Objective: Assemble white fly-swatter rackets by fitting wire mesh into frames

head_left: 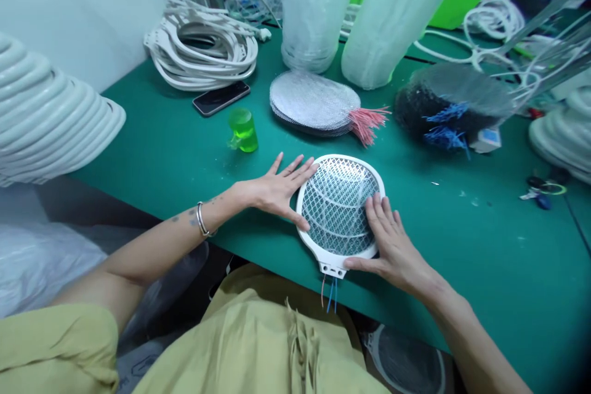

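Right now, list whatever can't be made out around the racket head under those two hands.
Head view only.
- Racket head: its right side lies under the right hand; the left hand covers a bit of the left rim.
- Wires at its neck: too thin to count for certain.
- Dark mesh pile: blurred, layers uncountable.
- Round mesh item below the table: cut by the forearm and picture edge.

Stacked white frames (50, 117) cut by the left edge; racket mesh (337, 209) partly under right-hand fingers (381, 215).
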A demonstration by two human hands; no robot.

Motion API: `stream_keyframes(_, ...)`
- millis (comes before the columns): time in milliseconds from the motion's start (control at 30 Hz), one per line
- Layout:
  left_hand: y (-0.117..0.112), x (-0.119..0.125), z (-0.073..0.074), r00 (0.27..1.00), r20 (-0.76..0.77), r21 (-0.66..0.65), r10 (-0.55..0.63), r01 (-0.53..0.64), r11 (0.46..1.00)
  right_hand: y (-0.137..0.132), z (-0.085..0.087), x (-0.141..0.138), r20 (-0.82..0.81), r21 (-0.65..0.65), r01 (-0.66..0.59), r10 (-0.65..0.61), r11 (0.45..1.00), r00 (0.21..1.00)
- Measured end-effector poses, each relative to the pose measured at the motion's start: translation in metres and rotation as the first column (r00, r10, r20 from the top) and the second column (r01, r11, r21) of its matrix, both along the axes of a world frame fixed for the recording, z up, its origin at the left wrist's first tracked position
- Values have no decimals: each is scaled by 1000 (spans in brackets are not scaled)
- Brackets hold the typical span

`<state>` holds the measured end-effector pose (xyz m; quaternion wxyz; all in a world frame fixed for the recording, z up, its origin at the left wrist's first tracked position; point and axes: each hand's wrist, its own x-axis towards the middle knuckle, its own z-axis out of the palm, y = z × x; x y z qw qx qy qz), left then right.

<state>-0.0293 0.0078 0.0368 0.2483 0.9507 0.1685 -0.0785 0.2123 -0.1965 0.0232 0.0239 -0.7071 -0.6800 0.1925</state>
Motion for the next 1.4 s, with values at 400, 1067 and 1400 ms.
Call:
stream_keyframes(400,-111,58,-8,948,317,216,13,-85,973,1,-7,-1,-90,-6,-17,16,1000,996)
stream_keyframes(1067,-87,-9,52,735,557,-267,386,-281,922,6,-5,-2,-53,-24,-2,1,1000,999)
stream_keyframes(1400,-135,-5,38,737,575,-243,357,-262,934,7,1,-5,-78,-67,6,-11,998,997)
